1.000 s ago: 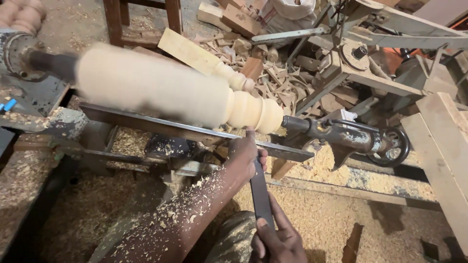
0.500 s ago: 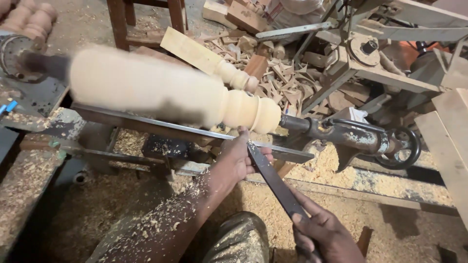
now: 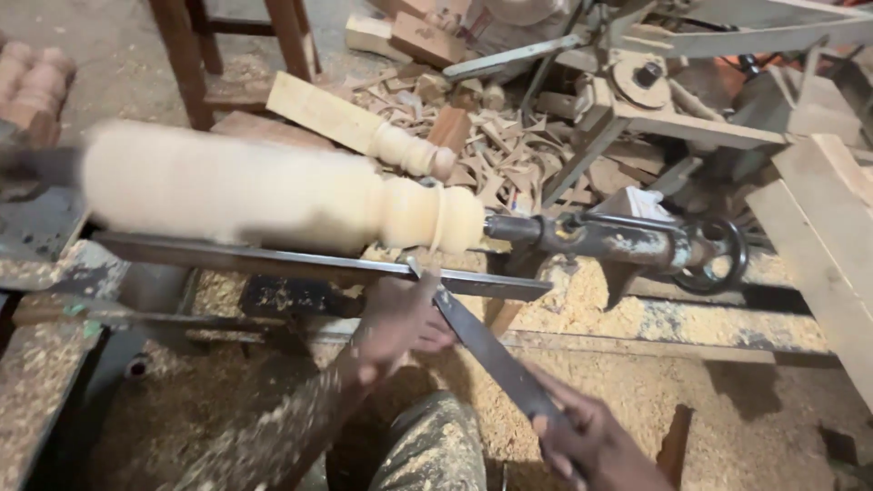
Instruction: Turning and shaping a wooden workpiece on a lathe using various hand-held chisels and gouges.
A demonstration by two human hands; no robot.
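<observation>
A pale wooden spindle (image 3: 273,195) is mounted across a lathe and looks blurred, with turned beads near its right end. A long metal chisel (image 3: 486,350) slants up to the tool rest (image 3: 318,264), its tip just below the beaded end. My left hand (image 3: 396,318), dusted with sawdust, presses the blade down on the rest. My right hand (image 3: 591,441) grips the chisel's lower end near the frame's bottom. The metal tailstock (image 3: 609,238) with a handwheel (image 3: 714,255) holds the spindle's right end.
Sawdust covers the lathe bed and floor. A finished turned leg (image 3: 364,127) and wood scraps lie behind the lathe. Wooden stool legs (image 3: 186,55) stand at the back left, planks (image 3: 823,227) on the right. My knee (image 3: 427,450) shows below.
The chisel has swung from near upright to a slant, tip up at the spindle's beaded end. My right hand has shifted right and outward; my left hand stays on the rest.
</observation>
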